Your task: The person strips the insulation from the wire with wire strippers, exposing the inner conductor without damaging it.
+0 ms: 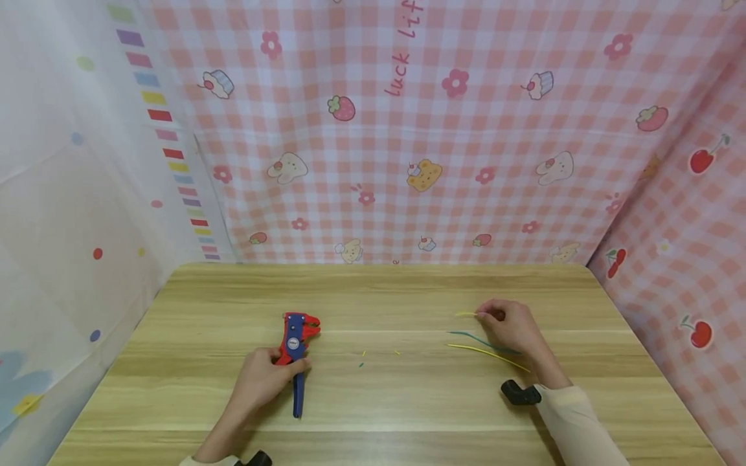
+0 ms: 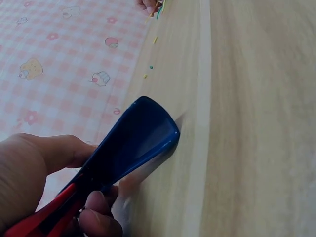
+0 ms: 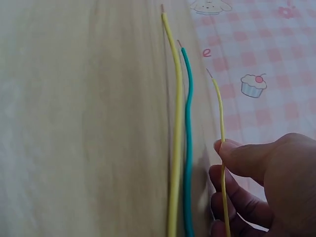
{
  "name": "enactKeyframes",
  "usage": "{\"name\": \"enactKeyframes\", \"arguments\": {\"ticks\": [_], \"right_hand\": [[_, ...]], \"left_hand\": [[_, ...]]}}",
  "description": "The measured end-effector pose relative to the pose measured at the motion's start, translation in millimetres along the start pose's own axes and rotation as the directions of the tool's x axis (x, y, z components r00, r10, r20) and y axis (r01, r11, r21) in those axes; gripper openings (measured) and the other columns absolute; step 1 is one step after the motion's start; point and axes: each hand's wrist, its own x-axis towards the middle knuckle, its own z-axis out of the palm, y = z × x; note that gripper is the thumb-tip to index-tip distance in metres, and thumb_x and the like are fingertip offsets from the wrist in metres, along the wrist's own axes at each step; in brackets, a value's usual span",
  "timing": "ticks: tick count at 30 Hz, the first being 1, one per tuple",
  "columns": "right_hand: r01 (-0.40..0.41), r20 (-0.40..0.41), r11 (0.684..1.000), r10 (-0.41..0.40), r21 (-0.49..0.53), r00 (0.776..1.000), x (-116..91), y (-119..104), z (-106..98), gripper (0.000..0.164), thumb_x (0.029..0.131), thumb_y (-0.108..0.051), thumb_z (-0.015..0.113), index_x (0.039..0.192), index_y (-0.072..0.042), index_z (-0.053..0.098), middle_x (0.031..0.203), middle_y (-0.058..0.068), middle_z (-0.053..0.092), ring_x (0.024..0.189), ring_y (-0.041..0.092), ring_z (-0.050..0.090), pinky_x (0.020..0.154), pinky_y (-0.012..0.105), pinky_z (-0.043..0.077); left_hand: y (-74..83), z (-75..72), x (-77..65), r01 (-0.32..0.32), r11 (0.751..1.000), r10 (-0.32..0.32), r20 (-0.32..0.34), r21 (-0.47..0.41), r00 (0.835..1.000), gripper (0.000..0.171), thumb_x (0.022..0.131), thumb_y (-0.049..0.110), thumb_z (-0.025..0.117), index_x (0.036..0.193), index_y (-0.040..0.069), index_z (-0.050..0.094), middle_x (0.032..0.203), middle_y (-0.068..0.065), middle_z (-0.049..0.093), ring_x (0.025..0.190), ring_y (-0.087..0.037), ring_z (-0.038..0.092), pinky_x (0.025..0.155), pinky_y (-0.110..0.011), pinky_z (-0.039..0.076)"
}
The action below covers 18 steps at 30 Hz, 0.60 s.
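Note:
My left hand [image 1: 263, 380] grips a red and blue wire stripper [image 1: 293, 340], its red jaws facing right. The blue handle [image 2: 138, 133] fills the middle of the left wrist view. On the right, my right hand [image 1: 514, 329] pinches a thin yellow wire [image 3: 220, 106] between thumb and fingers; bare metal shows at its far end. Beside that hand a green wire [image 3: 188, 123] and a thicker yellow wire [image 3: 176, 113] lie nearly parallel on the table, each with a bare copper tip. Their near ends run out of the right wrist view.
Small yellow scraps [image 1: 364, 353] and a green scrap [image 1: 361, 364] of insulation lie between the hands on the wooden table [image 1: 408, 401]. A pink checked cloth [image 1: 373, 142] hangs along the back edge. Black wrist devices [image 1: 520, 393] sit at both sleeves.

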Motion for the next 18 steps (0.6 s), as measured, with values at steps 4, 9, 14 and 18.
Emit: {"name": "enactKeyframes", "arguments": {"ticks": [4, 9, 14, 18], "right_hand": [[0.014, -0.010, 1.000, -0.014, -0.005, 1.000, 0.1, -3.4, 3.5, 0.012, 0.099, -0.018, 0.068, 0.098, -0.010, 0.077, 0.085, 0.004, 0.070, 0.074, 0.015, 0.055, 0.067, 0.028, 0.043], [-0.002, -0.005, 1.000, 0.002, -0.005, 1.000, 0.5, -5.5, 7.0, 0.011, 0.098, -0.017, 0.069, 0.098, -0.011, 0.078, 0.085, 0.005, 0.069, 0.074, 0.015, 0.054, 0.065, 0.028, 0.042], [-0.013, -0.014, 1.000, 0.012, -0.009, 1.000, 2.8, -5.0, 9.2, 0.010, 0.098, -0.019, 0.069, 0.098, -0.013, 0.078, 0.086, 0.005, 0.069, 0.076, 0.016, 0.055, 0.067, 0.029, 0.043], [0.002, -0.010, 1.000, -0.002, -0.008, 1.000, 3.7, -3.9, 9.5, 0.009, 0.097, -0.017, 0.070, 0.098, -0.012, 0.077, 0.086, 0.006, 0.067, 0.077, 0.017, 0.055, 0.068, 0.029, 0.042]], "left_hand": [[-0.5, 0.0, 0.8, -0.003, 0.999, 0.003, -0.005, 0.032, 1.000, 0.046, 0.081, 0.046, 0.083, 0.066, 0.015, 0.052, 0.061, 0.005, 0.044, 0.057, -0.012, 0.040, 0.048, -0.023, 0.026], [0.2, -0.8, 0.6, 0.002, 0.996, 0.000, -0.023, 0.089, 1.000, 0.049, 0.079, 0.051, 0.083, 0.066, 0.015, 0.052, 0.062, 0.005, 0.044, 0.058, -0.013, 0.041, 0.049, -0.024, 0.026], [1.2, -3.9, -1.2, 0.024, 0.985, -0.012, -0.067, 0.171, 0.998, 0.052, 0.075, 0.057, 0.083, 0.063, 0.017, 0.052, 0.059, 0.006, 0.043, 0.056, -0.013, 0.041, 0.049, -0.025, 0.023], [1.5, -6.4, -3.1, 0.011, 0.972, 0.011, -0.091, 0.235, 0.996, 0.052, 0.074, 0.062, 0.082, 0.066, 0.018, 0.056, 0.061, 0.005, 0.046, 0.058, -0.015, 0.043, 0.050, -0.027, 0.024]]}}
